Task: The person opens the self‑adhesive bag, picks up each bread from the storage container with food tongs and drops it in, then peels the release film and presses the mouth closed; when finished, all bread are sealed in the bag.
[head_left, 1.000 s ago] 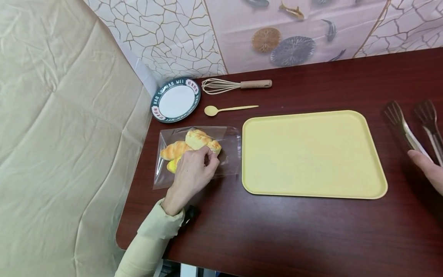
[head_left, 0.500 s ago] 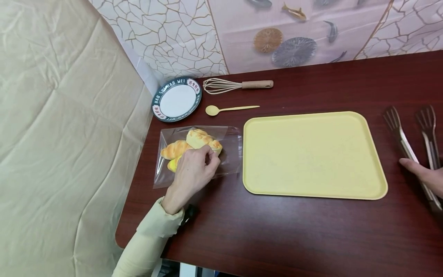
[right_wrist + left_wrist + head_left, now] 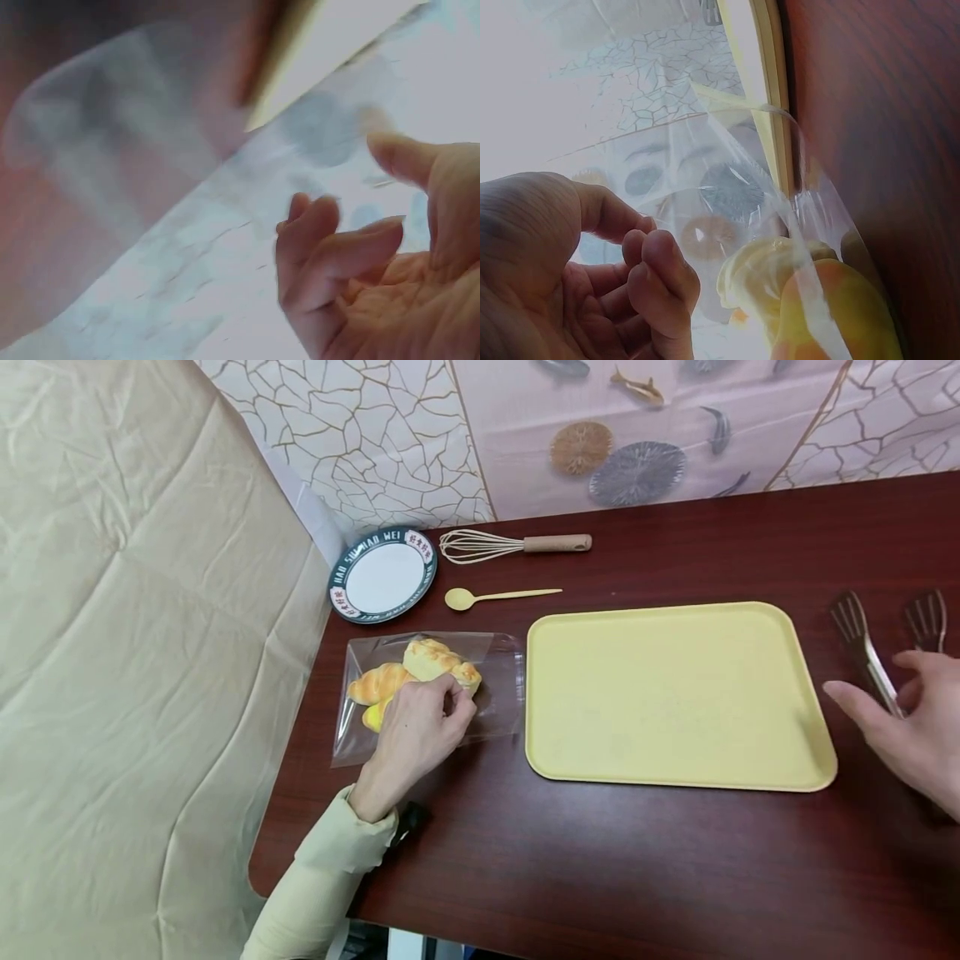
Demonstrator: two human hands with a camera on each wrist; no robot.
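My left hand (image 3: 420, 727) is over a clear plastic bag (image 3: 495, 693), thumb and fingertips pinched together at its film. Inside the bag lie a golden braided bread (image 3: 431, 660), a croissant-shaped bread (image 3: 380, 683) and a bright yellow piece (image 3: 372, 718) partly hidden by the hand. In the left wrist view the bag's film stands up beside the fingers. My right hand (image 3: 918, 727) is above metal serving tongs (image 3: 862, 639) with fork-like ends, thumb and fingers apart. Nothing sits between its fingers in the right wrist view. The hand covers the tongs' handle.
A yellow rectangular tray (image 3: 675, 693) lies between the hands, its left edge close to the bag's mouth. Behind the bag are a green-rimmed plate (image 3: 384, 578), a yellow spoon (image 3: 502, 597) and a whisk (image 3: 517, 545). Patterned cloth hangs along the table's back.
My right hand set the tongs down at the right of the tray, let go, and moved up and left with its fingers spread. The left hand stays at the bag.
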